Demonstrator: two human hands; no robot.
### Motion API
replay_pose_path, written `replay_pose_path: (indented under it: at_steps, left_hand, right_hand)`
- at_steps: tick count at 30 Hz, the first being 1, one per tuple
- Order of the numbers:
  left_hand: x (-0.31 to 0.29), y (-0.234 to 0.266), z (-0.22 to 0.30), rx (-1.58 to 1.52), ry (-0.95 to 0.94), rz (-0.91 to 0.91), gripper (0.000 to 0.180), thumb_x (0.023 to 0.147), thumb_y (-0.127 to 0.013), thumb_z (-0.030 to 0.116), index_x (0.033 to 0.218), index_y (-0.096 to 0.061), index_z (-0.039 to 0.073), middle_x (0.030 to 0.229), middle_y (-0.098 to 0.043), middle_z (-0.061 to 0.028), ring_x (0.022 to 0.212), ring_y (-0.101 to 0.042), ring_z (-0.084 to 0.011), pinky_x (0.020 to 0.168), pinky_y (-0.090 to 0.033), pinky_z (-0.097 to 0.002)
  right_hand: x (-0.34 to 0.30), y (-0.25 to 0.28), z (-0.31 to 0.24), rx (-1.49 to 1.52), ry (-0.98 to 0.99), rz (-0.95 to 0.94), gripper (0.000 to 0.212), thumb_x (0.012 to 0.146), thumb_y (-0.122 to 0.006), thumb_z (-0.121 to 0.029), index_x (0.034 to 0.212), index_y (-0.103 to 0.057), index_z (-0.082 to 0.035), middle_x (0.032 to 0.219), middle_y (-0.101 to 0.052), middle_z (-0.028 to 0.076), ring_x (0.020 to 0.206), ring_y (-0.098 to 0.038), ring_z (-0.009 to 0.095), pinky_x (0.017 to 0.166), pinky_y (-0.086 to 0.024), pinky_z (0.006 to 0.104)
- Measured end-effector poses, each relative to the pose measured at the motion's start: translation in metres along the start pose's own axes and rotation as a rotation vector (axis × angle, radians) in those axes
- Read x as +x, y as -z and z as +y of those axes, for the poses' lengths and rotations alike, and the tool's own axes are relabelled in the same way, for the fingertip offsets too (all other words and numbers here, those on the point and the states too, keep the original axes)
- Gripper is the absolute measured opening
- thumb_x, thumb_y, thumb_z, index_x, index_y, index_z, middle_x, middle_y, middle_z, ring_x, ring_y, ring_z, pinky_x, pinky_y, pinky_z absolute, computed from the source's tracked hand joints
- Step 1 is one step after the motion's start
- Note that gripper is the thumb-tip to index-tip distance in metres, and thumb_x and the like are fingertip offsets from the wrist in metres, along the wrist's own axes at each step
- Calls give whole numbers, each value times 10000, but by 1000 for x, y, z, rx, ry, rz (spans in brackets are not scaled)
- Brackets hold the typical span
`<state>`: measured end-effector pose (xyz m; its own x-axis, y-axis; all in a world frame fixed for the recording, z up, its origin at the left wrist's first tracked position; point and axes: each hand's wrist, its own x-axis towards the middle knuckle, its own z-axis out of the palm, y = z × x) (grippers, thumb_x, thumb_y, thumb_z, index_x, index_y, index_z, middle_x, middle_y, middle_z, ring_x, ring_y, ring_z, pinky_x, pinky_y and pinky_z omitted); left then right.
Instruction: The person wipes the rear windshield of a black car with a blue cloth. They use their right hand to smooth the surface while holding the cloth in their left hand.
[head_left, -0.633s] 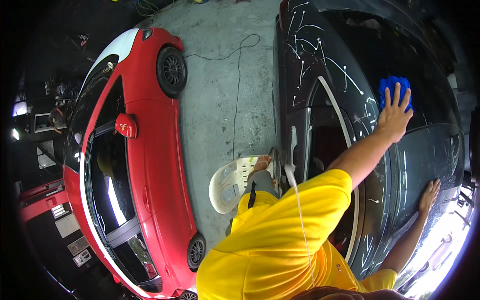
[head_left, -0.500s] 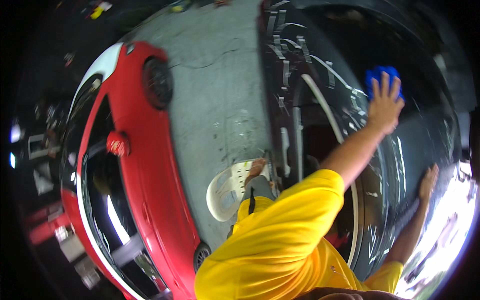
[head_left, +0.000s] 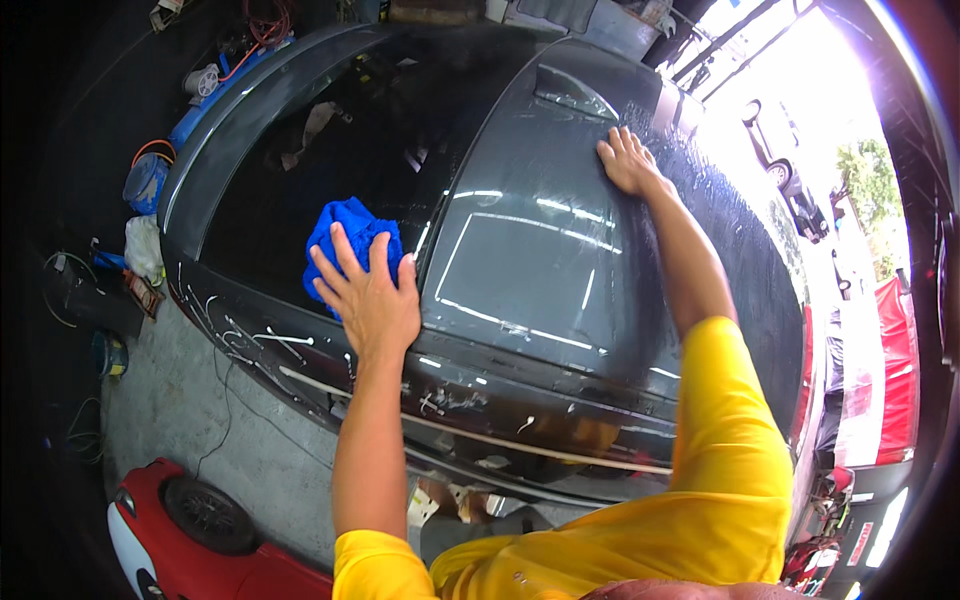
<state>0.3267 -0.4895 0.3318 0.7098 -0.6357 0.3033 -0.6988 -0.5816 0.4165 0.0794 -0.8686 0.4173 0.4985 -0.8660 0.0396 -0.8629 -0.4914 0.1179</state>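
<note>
A dark grey car fills the middle of the view. My left hand has its fingers spread over a bunched blue cloth, pressing it to the dark car window beside the roof edge. Farther right, my right hand lies open on the car's roof, with nothing in it, close to the fin-shaped antenna. The roof beyond this hand looks wet, with small droplets. Pale streaks mark the bodywork below the window.
A red car with a black wheel stands at the lower left. A cable runs over the grey floor. Blue buckets and hoses sit beyond the grey car. Bright daylight and parked vehicles show at the right.
The view has swung to the right, bringing the grey car to the middle. The blue cloth stays under my left hand; my right hand stays flat on the car.
</note>
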Motion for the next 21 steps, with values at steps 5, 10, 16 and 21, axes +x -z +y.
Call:
replay_pose_path:
  at_steps: [5,10,16,21]
  left_hand:
    - [-7,0,-16,67,24,10,458,1041,-591,397,1465,-548,229,1726,-149,-192,1551,-132,-550,1217,-199,-703]
    - [-10,-4,-29,92,41,14,450,1050,-573,395,1463,-550,217,1725,-145,-203,1549,-130,-560,1214,-194,-710]
    - [-7,5,-21,39,22,9,440,1039,-589,371,1447,-561,210,1720,-164,-206,1549,-132,-557,1211,-199,-710]
    - [-1,2,-11,32,6,-11,448,1034,-598,376,1452,-557,220,1721,-171,-194,1549,-134,-558,1212,-205,-706]
  right_hand:
    - [-37,-8,-60,17,119,71,647,1085,-334,-419,1536,-368,43,1644,-326,276,1534,-313,420,1246,-280,540]
    - [-290,24,-132,-14,592,-215,706,1074,-344,-406,1612,-269,45,1689,-235,287,1594,-199,406,1312,-148,509]
    - [-106,17,-113,10,332,-65,696,1087,-300,-403,1615,-256,49,1695,-225,287,1591,-205,409,1303,-184,481]
    - [-8,-14,-103,34,111,97,625,1091,-319,-374,1529,-362,70,1646,-317,289,1554,-290,404,1281,-226,527]
